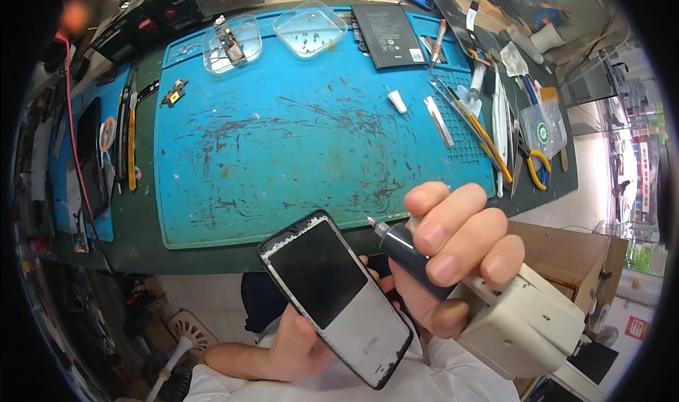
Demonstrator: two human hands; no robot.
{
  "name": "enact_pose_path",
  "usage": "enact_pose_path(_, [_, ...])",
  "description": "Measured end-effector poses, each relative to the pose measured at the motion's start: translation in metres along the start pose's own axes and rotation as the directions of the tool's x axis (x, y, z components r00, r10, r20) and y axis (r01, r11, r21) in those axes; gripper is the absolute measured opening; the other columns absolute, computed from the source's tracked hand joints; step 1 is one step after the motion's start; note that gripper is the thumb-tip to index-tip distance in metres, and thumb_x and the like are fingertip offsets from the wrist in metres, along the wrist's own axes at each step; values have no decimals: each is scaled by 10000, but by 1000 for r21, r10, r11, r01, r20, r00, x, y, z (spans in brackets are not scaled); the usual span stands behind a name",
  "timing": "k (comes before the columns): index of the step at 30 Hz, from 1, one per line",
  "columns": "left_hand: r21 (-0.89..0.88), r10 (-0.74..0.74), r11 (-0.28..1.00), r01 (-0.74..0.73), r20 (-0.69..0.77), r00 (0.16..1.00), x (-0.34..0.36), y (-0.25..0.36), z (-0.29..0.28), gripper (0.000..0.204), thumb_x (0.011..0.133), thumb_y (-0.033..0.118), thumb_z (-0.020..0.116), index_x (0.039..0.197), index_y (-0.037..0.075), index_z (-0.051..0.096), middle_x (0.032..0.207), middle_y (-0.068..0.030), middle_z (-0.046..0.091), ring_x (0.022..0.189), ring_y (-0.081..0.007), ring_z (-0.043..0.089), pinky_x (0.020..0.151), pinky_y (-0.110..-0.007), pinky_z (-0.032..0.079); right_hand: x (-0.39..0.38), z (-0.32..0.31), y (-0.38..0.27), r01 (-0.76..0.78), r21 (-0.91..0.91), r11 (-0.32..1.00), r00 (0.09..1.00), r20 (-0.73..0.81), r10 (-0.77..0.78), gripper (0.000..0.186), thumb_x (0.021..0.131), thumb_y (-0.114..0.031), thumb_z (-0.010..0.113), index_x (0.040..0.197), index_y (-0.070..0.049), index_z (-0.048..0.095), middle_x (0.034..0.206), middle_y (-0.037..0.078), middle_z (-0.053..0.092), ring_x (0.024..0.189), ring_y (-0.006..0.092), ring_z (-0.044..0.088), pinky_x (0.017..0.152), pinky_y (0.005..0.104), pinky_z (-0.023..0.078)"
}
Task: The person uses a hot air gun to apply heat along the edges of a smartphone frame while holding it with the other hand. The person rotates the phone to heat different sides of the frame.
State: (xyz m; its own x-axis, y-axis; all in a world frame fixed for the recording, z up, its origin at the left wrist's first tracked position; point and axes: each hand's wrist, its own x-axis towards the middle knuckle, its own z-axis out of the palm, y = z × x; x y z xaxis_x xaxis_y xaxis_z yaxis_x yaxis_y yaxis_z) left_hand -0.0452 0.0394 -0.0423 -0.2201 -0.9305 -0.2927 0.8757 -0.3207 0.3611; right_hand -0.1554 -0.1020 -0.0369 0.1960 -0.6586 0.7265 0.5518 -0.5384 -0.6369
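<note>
My left hand (pixel 297 342) is closed around the edge of a smartphone frame (pixel 361 317), tilted in front of my lap. The frame has a thin black rim with ragged pale residue along it, a black upper part and a silver-grey lower part. In my right hand (pixel 460 239) is a dark glue tube (pixel 408 252) with a fine nozzle. Its tip points up and left, above the frame and apart from it. A small white cap with a thin pin (pixel 397 102) lies on the blue mat (pixel 283 154).
Clear plastic trays (pixel 311 31) with small parts and a black battery (pixel 387 38) sit at the mat's far side. Tweezers (pixel 481 133), yellow-handled pliers (pixel 536 167) and other tools lie right. A beige boxy device (pixel 523 324) stands beside my right wrist.
</note>
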Motion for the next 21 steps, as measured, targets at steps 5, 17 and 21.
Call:
enact_pose_path(5, [-119,-58,991,68,85,995,-8,-6,-7,1049,860,580,739,1580,33,207,1528,-147,420,1440,-298,416,1169,-535,359,0,-2,3,42,6,999,999,-5,-42,397,947,-279,729,1268,-155,532,1035,29,625,1006,237,568,981,473,482])
enact_pose_path(17, [65,-133,989,136,-46,990,-23,30,5,1059,840,301,758,1621,23,98,1574,-157,363,1483,-286,359,1223,-494,289,4,8,4,113,61,992,993,-48,-110,372,970,-242,699,1259,-113,503,1074,110,650,1007,293,618,938,501,528])
enact_pose_path(21, [-62,-63,996,70,109,992,-18,14,-18,1073,846,371,761,1620,24,103,1554,-159,379,1482,-284,354,1221,-494,288,3,18,8,73,69,995,995,-67,-68,444,966,-251,704,1316,-112,468,1114,119,636,1016,296,610,927,505,525])
